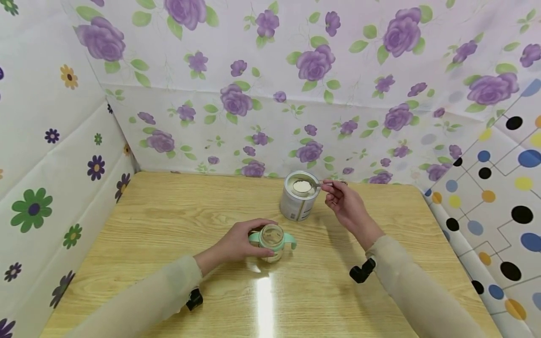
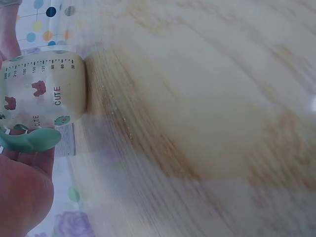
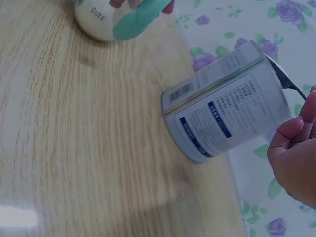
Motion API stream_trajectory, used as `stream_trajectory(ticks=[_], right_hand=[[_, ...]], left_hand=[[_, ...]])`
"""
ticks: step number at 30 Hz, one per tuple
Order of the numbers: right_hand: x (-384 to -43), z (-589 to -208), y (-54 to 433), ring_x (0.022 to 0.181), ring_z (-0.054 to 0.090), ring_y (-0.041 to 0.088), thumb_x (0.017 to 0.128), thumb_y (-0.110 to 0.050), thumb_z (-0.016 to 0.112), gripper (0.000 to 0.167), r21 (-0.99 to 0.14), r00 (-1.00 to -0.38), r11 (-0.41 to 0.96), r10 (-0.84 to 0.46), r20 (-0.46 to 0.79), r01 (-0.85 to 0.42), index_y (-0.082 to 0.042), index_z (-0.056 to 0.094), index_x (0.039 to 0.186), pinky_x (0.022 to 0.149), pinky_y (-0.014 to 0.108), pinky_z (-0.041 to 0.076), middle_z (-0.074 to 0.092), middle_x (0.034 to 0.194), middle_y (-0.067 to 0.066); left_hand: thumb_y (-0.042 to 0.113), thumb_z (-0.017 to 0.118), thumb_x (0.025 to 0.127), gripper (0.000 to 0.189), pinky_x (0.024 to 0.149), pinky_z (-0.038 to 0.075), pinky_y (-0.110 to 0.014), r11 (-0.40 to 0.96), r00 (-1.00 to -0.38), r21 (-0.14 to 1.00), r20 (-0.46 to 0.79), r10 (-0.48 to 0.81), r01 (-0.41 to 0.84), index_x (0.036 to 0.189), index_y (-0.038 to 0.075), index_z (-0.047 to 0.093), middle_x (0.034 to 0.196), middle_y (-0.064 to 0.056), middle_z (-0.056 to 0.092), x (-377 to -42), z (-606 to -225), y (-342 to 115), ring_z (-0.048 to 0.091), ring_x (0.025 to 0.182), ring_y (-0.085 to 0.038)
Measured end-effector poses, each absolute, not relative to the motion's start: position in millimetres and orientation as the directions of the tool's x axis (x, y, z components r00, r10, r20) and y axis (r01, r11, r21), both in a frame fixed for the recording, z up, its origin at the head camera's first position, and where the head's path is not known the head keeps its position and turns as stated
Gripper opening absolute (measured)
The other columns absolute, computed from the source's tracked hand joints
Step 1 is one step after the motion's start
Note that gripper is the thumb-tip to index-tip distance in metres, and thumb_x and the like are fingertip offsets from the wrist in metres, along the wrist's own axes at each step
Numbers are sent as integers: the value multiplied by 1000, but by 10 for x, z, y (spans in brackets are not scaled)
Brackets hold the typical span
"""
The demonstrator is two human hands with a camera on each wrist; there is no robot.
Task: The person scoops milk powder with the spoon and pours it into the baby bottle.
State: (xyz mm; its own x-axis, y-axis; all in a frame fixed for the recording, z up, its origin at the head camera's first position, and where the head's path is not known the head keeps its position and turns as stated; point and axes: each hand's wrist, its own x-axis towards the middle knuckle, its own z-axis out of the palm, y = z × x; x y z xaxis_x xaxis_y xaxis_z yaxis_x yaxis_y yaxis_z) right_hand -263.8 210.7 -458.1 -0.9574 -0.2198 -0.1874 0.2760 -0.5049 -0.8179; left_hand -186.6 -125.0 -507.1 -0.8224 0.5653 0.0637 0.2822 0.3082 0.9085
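A baby bottle (image 1: 272, 241) with mint-green handles and no lid stands upright on the table. My left hand (image 1: 243, 241) grips it from the left, thumb at the near side and fingers round the far side. In the left wrist view the bottle (image 2: 47, 91) shows a printed scale and the word CUTE. Behind it and to the right stands an open can (image 1: 296, 202) of pale powder. My right hand (image 1: 347, 206) pinches the handle of a metal spoon (image 1: 317, 185), whose bowl carries white powder (image 1: 302, 187) over the can's mouth.
The wooden table (image 1: 169, 225) meets a flowered cloth wall (image 1: 190, 126) close behind the can. More patterned cloth hangs at the left (image 1: 59, 169) and right (image 1: 498, 202). A few white specks (image 2: 112, 109) dot the table near the bottle.
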Motion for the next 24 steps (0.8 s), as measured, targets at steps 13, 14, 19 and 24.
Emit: stream_trajectory(ticks=[13, 14, 19, 24], right_hand=[[-2240, -4246, 1982, 76, 66, 11, 118, -23, 43, 35, -832, -916, -469, -387, -108, 296, -6, 74, 117, 75, 25, 55, 78, 92, 1], [-2204, -4229, 1958, 75, 66, 11, 118, -22, 42, 36, -839, -912, -457, -396, -106, 296, -7, 74, 116, 75, 25, 55, 79, 92, 1], [-2064, -4196, 1863, 73, 65, 10, 119, -21, 40, 38, -873, -896, -392, -432, -102, 289, -8, 76, 115, 76, 24, 56, 79, 90, 0], [-1974, -4235, 1819, 75, 64, 9, 118, -23, 43, 37, -919, -878, -306, -472, -81, 250, -11, 78, 115, 74, 23, 55, 79, 92, -2]], left_hand=[[29, 95, 84, 71, 108, 54, -42, 328, -832, 904, 53, 552, 275, 148, 23, 64, 134, -4, 72, -1859, -5096, -1266, 67, 126, -23], [29, 95, 84, 71, 108, 54, -42, 328, -832, 904, 53, 552, 275, 148, 23, 64, 134, -4, 72, -1856, -5094, -1266, 67, 126, -24], [28, 94, 85, 70, 107, 54, -43, 313, -828, 909, 59, 557, 276, 148, 24, 64, 134, -6, 72, -1844, -5087, -1263, 67, 126, -25], [29, 93, 87, 70, 103, 57, -40, 314, -830, 906, 69, 554, 285, 149, 19, 62, 133, -8, 72, -1845, -5095, -1256, 68, 123, -28]])
